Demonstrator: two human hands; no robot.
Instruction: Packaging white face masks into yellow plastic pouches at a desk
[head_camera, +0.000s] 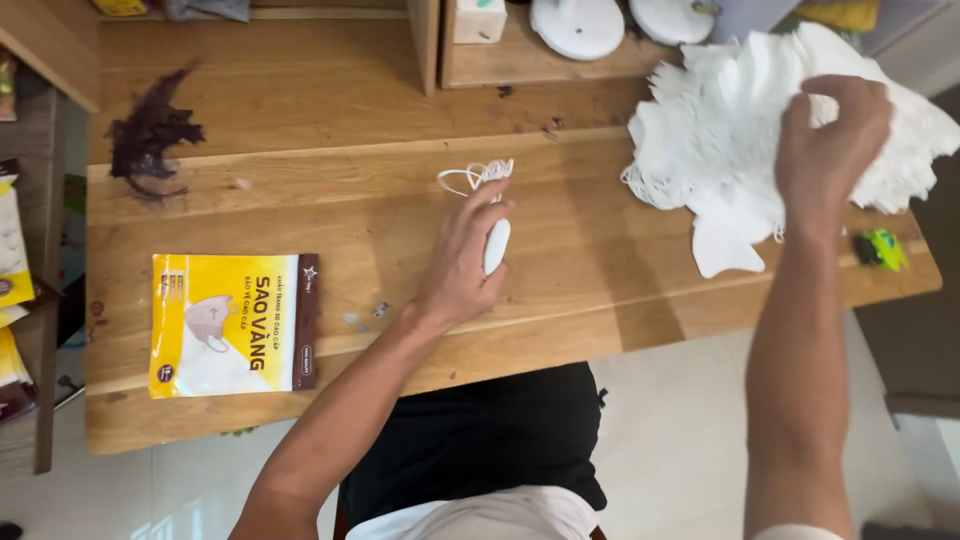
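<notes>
The left hand is closed around a folded white mask on the wooden table, loops sticking out. The right hand pinches the mask pile. Best to pick just one mask and keep the loops untangled. A yellow packet lies nearby; pale floor below.

Wooden desk, dark stain at far left; lying on it: yellow-and-brown pouch near front edge, heap of white masks far right, small green object beside heap
</notes>
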